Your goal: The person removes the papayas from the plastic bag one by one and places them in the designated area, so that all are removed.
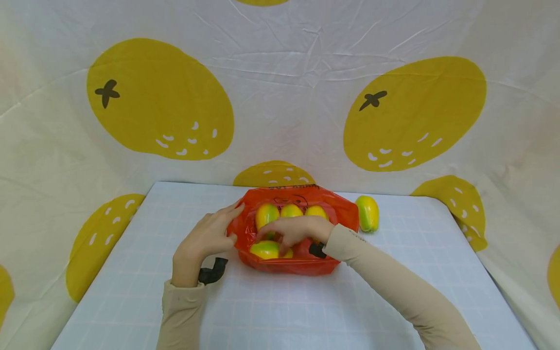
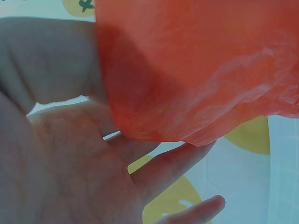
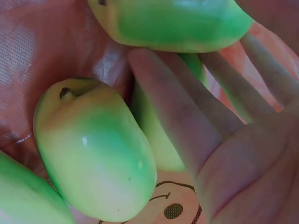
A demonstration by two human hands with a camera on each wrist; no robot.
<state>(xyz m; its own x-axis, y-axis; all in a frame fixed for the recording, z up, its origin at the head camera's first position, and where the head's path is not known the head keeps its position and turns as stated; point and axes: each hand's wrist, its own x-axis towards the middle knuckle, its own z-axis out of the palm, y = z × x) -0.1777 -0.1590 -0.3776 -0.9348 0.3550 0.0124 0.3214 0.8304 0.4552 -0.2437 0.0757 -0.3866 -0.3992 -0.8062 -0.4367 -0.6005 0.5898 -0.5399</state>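
Note:
A red plastic bag (image 1: 288,267) lies with its mouth open on the table, several yellow-green mangoes (image 1: 268,214) inside. My left hand (image 1: 205,236) is at the bag's left rim, thumb and forefinger spread apart against the plastic. In the left wrist view the red plastic (image 2: 196,70) covers the thumb's end and some fingertips. My right hand (image 1: 297,229) reaches into the bag over the front-left mango (image 1: 264,250). In the right wrist view its fairly straight fingers (image 3: 173,102) touch or nearly touch a mango (image 3: 182,23); another mango (image 3: 96,149) lies beside them.
One more mango (image 1: 367,214) lies outside, close to the bag's right side. The table (image 1: 271,311) has a pale checked cover. Behind it hangs a white cloth (image 1: 288,112) printed with large yellow fruits. Black bands (image 1: 213,271) are on the wrists.

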